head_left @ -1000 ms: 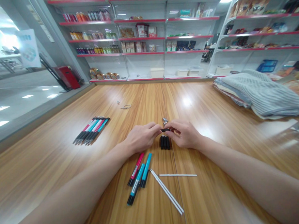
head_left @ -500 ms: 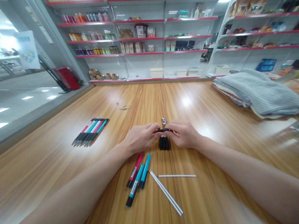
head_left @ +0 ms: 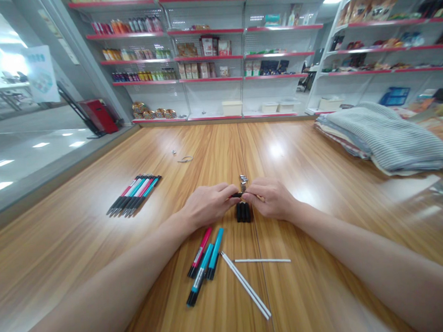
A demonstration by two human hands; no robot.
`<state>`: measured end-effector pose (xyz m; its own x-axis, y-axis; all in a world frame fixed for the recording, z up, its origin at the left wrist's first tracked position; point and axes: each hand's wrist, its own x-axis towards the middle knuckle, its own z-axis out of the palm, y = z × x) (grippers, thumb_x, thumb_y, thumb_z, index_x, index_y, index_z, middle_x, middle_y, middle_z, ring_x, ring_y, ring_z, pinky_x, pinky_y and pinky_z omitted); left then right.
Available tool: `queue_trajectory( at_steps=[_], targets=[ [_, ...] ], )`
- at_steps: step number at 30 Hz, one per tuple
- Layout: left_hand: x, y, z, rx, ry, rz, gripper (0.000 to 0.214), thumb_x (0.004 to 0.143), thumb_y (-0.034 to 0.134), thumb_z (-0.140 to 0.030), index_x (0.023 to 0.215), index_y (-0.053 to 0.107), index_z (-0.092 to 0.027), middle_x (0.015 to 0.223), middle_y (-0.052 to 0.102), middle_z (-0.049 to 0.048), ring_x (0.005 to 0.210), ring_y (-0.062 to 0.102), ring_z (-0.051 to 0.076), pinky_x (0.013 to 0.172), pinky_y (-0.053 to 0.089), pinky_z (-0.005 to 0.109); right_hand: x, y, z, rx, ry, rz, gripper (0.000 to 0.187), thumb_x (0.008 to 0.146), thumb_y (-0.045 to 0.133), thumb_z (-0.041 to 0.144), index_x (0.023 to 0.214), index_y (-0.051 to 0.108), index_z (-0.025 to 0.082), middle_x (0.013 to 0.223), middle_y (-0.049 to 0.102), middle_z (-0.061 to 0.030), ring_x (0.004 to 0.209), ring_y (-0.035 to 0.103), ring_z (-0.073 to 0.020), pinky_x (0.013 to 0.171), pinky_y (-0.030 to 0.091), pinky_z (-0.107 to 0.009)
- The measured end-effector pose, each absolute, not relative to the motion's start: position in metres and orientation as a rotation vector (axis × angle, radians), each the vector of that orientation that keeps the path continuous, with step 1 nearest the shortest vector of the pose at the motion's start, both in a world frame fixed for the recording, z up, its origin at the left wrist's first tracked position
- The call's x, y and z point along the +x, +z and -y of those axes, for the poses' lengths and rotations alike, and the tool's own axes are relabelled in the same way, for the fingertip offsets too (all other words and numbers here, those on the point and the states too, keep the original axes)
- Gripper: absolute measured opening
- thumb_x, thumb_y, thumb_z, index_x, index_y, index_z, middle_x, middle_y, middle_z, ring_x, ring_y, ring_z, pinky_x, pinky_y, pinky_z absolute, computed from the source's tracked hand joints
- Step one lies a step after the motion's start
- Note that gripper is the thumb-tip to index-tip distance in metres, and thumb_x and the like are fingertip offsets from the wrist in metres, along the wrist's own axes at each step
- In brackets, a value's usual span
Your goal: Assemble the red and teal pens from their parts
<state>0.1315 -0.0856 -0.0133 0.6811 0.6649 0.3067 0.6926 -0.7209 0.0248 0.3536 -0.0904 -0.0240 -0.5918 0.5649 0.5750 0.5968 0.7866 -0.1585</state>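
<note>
Between my two hands a pen (head_left: 238, 195) with a black grip lies crosswise, mostly covered by fingers. My left hand (head_left: 213, 203) pinches its left end, and my right hand (head_left: 269, 197) is closed around its right end. Just below them sit several black rubber grips (head_left: 243, 213) side by side. Behind the hands lie small silver pen tips (head_left: 243, 179). Closer to me are a pink pen barrel (head_left: 200, 252), a blue pen barrel (head_left: 215, 253) and another blue barrel (head_left: 200, 274). White ink refills (head_left: 247, 285) lie to their right, one (head_left: 262, 261) turned sideways.
A row of assembled pens (head_left: 134, 195) lies on the wooden table (head_left: 309, 291) at left. Farther back are a small ring-like wire (head_left: 185, 159) and a tiny silver piece (head_left: 174, 152). Folded cloths (head_left: 386, 137) are stacked at right. Stocked shelves (head_left: 210, 58) stand beyond the table.
The right hand's fingers have shifted slightly left along the pen, closer to the left hand, so less of the pen shows. The things on the table have stayed put.
</note>
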Motion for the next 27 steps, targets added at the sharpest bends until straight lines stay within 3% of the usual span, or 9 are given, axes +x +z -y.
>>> queue_trajectory(
  at_steps=[2, 7, 13, 19, 27],
  targets=[
    [0.1315, -0.0138, 0.0854, -2.787, -0.430, 1.127, 0.033, 0.096, 0.032, -0.047, 0.106, 0.055, -0.026, 0.097, 0.065, 0.0025, 0.080, 0.062, 0.016, 0.058, 0.037, 0.023, 0.3535, -0.0230, 0.0912, -0.854, -0.047, 2.345, 0.029, 0.093, 0.048, 0.033, 0.072, 0.060, 0.017, 0.068, 0.058, -0.0035, 0.067, 0.051, -0.0140, 0.063, 0.035, -0.027],
    [0.1314, -0.0125, 0.0855, -2.778, -0.390, 1.123, 0.036, 0.098, 0.026, -0.045, 0.100, 0.055, -0.024, 0.093, 0.064, 0.0020, 0.077, 0.061, 0.015, 0.058, 0.037, 0.024, 0.3535, -0.0207, 0.0936, -0.849, 0.016, 2.321, 0.020, 0.089, 0.054, 0.035, 0.095, 0.062, 0.018, 0.077, 0.062, -0.0042, 0.072, 0.054, -0.0154, 0.066, 0.037, -0.027],
    [0.1324, -0.0099, 0.0870, -2.797, -0.447, 1.155, 0.037, 0.096, 0.029, -0.052, 0.103, 0.049, -0.022, 0.092, 0.066, 0.0024, 0.077, 0.063, 0.017, 0.059, 0.037, 0.025, 0.3530, -0.0214, 0.0915, -0.804, -0.060, 2.369, 0.030, 0.093, 0.047, 0.032, 0.070, 0.058, 0.017, 0.067, 0.056, -0.0032, 0.065, 0.049, -0.0136, 0.062, 0.034, -0.026],
    [0.1331, -0.0076, 0.0901, -2.792, -0.457, 1.225, 0.039, 0.093, 0.033, -0.054, 0.105, 0.045, -0.020, 0.085, 0.067, 0.0041, 0.070, 0.064, 0.019, 0.056, 0.037, 0.026, 0.3523, -0.0196, 0.0919, -0.870, -0.019, 2.367, 0.030, 0.094, 0.045, 0.033, 0.072, 0.058, 0.017, 0.066, 0.056, -0.0030, 0.065, 0.048, -0.0135, 0.062, 0.033, -0.026],
    [0.1320, -0.0130, 0.0860, -2.787, -0.390, 1.159, 0.032, 0.096, 0.031, -0.047, 0.109, 0.048, -0.023, 0.099, 0.067, 0.0033, 0.082, 0.065, 0.019, 0.060, 0.040, 0.025, 0.3531, -0.0221, 0.0903, -0.863, -0.018, 2.375, 0.038, 0.094, 0.044, 0.033, 0.061, 0.054, 0.017, 0.059, 0.053, -0.0014, 0.060, 0.047, -0.0126, 0.059, 0.031, -0.027]
  ],
)
